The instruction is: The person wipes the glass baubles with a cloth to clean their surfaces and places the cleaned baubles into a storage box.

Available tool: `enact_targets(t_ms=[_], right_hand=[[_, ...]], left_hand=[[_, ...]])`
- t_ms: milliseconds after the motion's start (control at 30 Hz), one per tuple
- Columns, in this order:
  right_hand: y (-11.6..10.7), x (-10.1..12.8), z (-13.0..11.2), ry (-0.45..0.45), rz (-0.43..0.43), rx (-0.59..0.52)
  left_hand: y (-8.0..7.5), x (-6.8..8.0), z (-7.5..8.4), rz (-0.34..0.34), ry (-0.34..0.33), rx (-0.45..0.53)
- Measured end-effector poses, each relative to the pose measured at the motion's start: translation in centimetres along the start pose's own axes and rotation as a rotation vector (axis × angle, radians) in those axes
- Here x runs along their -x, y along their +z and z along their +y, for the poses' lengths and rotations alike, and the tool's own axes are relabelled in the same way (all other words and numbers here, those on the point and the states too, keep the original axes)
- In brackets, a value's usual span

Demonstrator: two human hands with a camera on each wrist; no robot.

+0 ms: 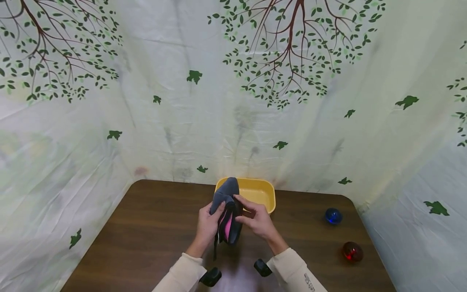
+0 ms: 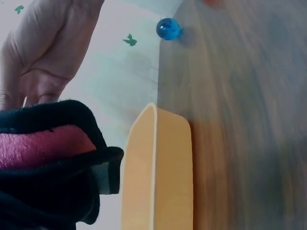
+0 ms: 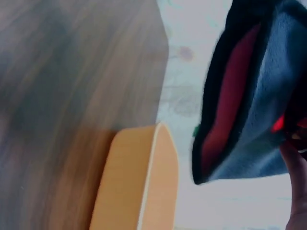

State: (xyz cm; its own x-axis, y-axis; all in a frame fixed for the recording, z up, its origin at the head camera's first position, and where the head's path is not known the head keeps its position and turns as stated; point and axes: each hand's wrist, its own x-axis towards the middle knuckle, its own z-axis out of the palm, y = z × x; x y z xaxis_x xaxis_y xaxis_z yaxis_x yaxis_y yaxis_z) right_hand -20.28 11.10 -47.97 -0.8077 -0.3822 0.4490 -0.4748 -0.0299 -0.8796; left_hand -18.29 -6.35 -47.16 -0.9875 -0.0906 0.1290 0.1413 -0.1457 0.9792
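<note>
A dark grey fabric slipper (image 1: 228, 198) with a pink lining is held up over the table, just in front of a yellow tub (image 1: 262, 194). My left hand (image 1: 213, 214) grips its left side. From the right, my right hand (image 1: 246, 211) pinches its edge with curled fingers. In the left wrist view the slipper (image 2: 48, 163) fills the lower left, its pink inside showing, beside the tub (image 2: 158, 167). In the right wrist view the slipper (image 3: 249, 96) hangs at the upper right above the tub (image 3: 139, 182).
The brown table (image 1: 146, 227) has a rounded far edge against a leaf-printed curtain. A blue ball (image 1: 333, 215) and a red ball (image 1: 352, 251) lie on its right side. The blue ball (image 2: 168, 29) also shows near the table's edge.
</note>
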Motion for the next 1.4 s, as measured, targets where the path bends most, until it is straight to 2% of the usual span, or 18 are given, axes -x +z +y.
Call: enact_targets(t_ms=[100,233,300,400,500,667,800,933,1067,1200,1300,1400], right_hand=[[0.17,0.09,0.05,0.105,0.066,-0.039],[0.45,0.14,-0.13,0.278,0.194,-0.153],[0.57,0.09,-0.32,0.328,0.239,-0.185],[0.67,0.08,-0.56,0.324,0.238,-0.198],[0.61,0.2,-0.5,0.248,0.191,-0.201],[0.18,0.37,-0.23,0.068,0.077,-0.168],[-0.21,0.32,-0.2,0.0,0.015,-0.109],[-0.23,0.33,-0.25,0.057,0.038,-0.099],[0.07,0.5,-0.35,0.194,0.121,-0.128],[0.39,0.52,-0.64,0.322,0.208,-0.155],[0.48,0.46,-0.75,0.342,0.226,-0.172],[0.44,0.46,-0.6,0.291,0.202,-0.194]], left_hand=[[-0.01,0.21,-0.14,-0.035,0.027,-0.024],[0.0,0.4,-0.38,-0.094,0.078,-0.076],[0.02,0.45,-0.51,-0.111,0.096,-0.082],[0.05,0.49,-0.52,-0.104,0.114,-0.084],[0.11,0.51,-0.28,-0.082,0.12,-0.079],[0.18,0.35,-0.04,-0.031,0.051,0.01],[0.12,0.31,-0.01,-0.027,0.005,0.07],[0.04,0.38,-0.13,-0.039,0.003,0.051],[-0.08,0.32,-0.35,-0.084,0.039,-0.021],[-0.18,0.08,-0.44,-0.159,0.076,-0.064],[-0.16,-0.01,-0.43,-0.169,0.093,-0.074],[0.01,0.03,-0.43,-0.128,0.106,-0.091]])
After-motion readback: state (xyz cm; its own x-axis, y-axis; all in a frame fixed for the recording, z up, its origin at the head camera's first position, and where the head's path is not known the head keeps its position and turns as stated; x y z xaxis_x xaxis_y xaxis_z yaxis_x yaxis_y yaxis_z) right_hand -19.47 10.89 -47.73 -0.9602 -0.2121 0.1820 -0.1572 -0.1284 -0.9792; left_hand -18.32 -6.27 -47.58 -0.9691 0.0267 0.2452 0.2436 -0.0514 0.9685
